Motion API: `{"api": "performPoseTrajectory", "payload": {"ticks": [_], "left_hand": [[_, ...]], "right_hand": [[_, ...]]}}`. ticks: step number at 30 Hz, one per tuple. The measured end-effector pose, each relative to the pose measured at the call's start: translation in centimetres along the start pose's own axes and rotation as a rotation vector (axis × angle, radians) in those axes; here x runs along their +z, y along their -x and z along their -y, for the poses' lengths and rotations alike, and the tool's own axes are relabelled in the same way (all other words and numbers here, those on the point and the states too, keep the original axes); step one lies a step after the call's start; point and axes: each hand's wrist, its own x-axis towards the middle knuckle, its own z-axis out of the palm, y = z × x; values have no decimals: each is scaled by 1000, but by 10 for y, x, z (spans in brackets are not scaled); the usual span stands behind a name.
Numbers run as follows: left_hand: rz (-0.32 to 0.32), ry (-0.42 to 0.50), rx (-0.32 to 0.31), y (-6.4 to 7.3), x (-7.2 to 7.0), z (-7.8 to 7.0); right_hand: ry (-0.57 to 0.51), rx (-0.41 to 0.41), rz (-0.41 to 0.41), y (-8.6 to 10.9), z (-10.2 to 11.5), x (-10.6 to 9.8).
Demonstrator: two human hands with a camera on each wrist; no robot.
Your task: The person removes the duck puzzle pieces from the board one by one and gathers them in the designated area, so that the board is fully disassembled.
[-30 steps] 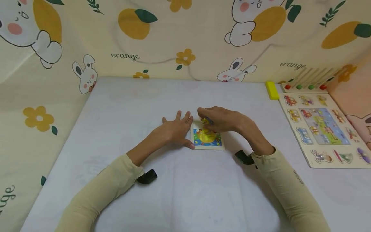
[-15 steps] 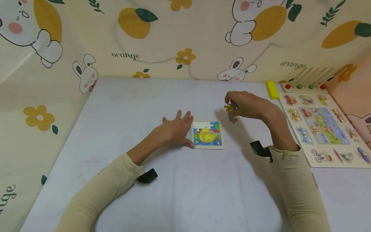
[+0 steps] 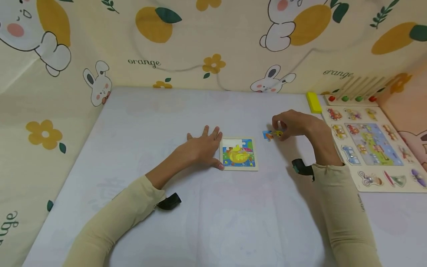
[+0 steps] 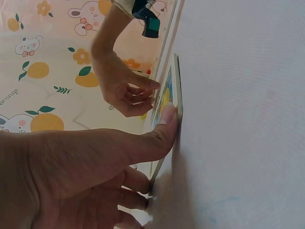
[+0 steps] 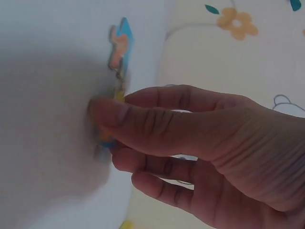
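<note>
A small square jigsaw puzzle (image 3: 238, 155) in a pale frame shows a yellow duck; a white gap runs along its upper left. My left hand (image 3: 201, 150) lies flat at its left side with fingers spread, and the thumb (image 4: 164, 119) rests on the frame's edge. To the right of the puzzle, my right hand (image 3: 293, 124) pinches a yellow and blue puzzle piece (image 3: 278, 133) between thumb and fingers, low at the table. Just left of it lies a loose blue and orange puzzle piece (image 3: 267, 135), also seen beyond my thumb in the right wrist view.
A large wooden picture board (image 3: 350, 178) lies at the right of the white table. Behind it stands a rack (image 3: 351, 101) with sticks and red and green beads, next to a yellow block (image 3: 313, 102). A patterned cloth (image 3: 180, 78) hangs along the back.
My right hand has lifted the yellow and blue puzzle piece off the puzzle, carried it right and lowered it beside the loose piece. My left hand has stayed in place.
</note>
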Motion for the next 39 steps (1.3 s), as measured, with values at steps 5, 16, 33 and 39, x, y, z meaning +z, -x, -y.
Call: {"api": "performPoseTrajectory", "payload": {"ticks": [5,16,33,39], "left_hand": [[4,1,7,0,0,0],[-1,7,9,1,-1,0],[7,7,-1,0,-1,1],[3,-2,-2,0,-1,1]], "right_hand": [[-4,28,23,-4,0,3],[8,16,23,-4,-2,2],[-21,50,46,-3,1,0],[1,60,28,2,4,-2]]}}
